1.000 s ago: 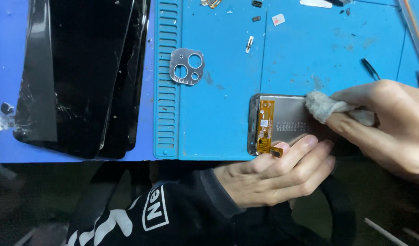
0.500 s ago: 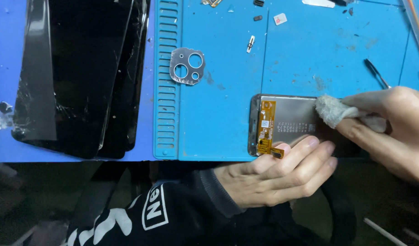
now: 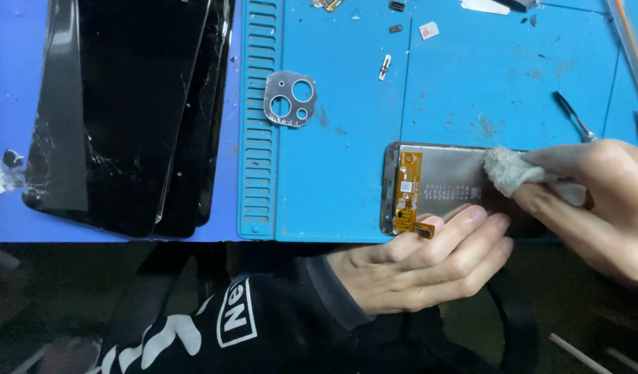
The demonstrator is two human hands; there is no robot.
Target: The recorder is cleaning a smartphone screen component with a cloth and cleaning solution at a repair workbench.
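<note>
At the far left of the frame a stack of cracked black screen panels (image 3: 125,111) lies on the blue desk (image 3: 14,62). Just right of it, the ribbed edge of a blue work mat (image 3: 333,173) begins, and a grey camera-lens frame (image 3: 290,99) with three round holes rests on the mat in the upper middle. Small loose parts sit scattered along the top edge. Lower centre, the left hand (image 3: 419,266), in a black sleeve, lies with fingers narrow and nearly straight, pressing on the near edge of a phone display assembly (image 3: 443,183) lying back-up with an orange flex strip at its left end. At the right, the right hand (image 3: 596,201) pinches a grey cloth wad (image 3: 509,170) against the display's back. Tweezers (image 3: 574,116) lie above it.
</note>
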